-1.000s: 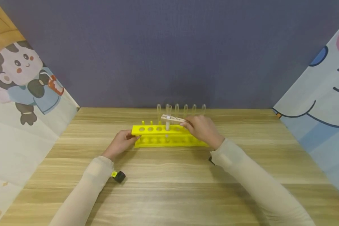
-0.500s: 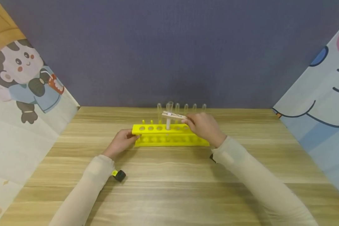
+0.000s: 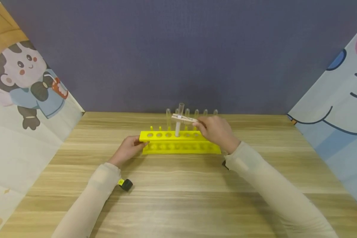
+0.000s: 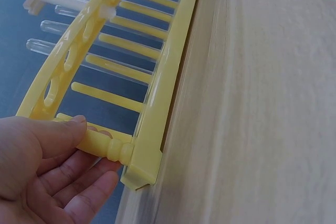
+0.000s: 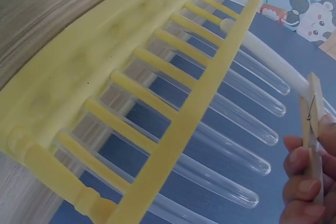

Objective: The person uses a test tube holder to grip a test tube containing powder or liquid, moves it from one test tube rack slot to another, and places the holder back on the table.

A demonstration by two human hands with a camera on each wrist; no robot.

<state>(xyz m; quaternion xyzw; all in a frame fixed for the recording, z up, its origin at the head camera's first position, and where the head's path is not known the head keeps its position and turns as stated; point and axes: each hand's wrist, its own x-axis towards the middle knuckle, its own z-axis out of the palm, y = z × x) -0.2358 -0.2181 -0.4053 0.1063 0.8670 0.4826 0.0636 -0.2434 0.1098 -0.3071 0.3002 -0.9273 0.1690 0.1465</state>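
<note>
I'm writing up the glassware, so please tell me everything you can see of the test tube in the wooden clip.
The test tube is slim, smooth and see-through like glass or clear plastic, its open mouth upward and its lower part white up to about the wooden clip. That clip, pinched by the right hand, grips it nearer the mouth than the bottom. It leans slightly in the head view. Its lower end just pokes through a hole in the upper bar of the yellow rack; whether it touches the edge is unclear.
</note>
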